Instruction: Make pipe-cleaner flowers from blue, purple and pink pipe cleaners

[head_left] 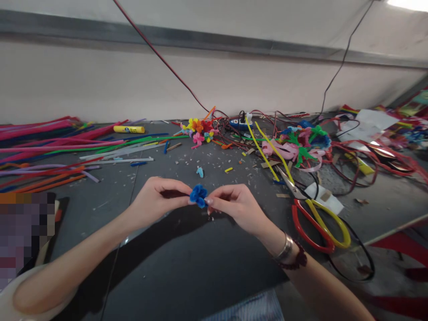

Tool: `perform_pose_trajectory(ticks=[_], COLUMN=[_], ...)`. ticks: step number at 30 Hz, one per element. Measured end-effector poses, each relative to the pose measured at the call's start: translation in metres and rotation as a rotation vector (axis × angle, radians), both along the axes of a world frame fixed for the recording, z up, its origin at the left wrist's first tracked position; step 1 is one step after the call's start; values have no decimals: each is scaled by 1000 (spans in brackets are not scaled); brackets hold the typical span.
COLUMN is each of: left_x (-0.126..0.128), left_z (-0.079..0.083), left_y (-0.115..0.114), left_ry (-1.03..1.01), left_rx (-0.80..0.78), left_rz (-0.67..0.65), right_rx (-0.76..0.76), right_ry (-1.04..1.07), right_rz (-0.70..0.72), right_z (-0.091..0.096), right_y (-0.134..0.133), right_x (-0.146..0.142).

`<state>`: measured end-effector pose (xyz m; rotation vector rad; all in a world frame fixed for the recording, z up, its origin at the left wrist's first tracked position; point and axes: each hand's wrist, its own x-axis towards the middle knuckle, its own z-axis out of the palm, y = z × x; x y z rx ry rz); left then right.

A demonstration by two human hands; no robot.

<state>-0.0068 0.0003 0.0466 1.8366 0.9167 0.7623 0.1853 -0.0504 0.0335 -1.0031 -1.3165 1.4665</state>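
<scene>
Blue pipe-cleaner flower (198, 196) pinched between the fingertips of both hands; left hand (159, 199) and right hand (234, 207) curled closed, forearms angled inward above the tabletop (187, 272); a slackened pinch could let the coils spring loose (chenille is springy); red-and-yellow-handled scissors (317, 225) lie right of the flower, within reach of a stray right wrist.

There are two hands (157, 200), one blue pipe-cleaner flower (198, 196), one pair of scissors (307, 234) and one power strip (240, 125).
</scene>
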Motion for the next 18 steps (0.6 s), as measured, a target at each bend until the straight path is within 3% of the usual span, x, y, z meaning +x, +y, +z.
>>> perform_pose_trajectory(ticks=[4,12,15,18], left_x=[-1,2,2,0], left_z=[2,-4,-7,-6], left_y=[1,-3,-3,-3], left_ry=[-15,-207,-226,-195], left_rx=[-85,-189,-159,-29], left_rz=[-67,-132,-155,-107], right_rx=[-16,-169,-222,-194], right_ry=[-4,364,422,368], right_rz=[5,142,141,91], right_z=[-2,-8,-7,-7], right_y=[1,0,-1,0], right_x=[1,-7,-9,-9])
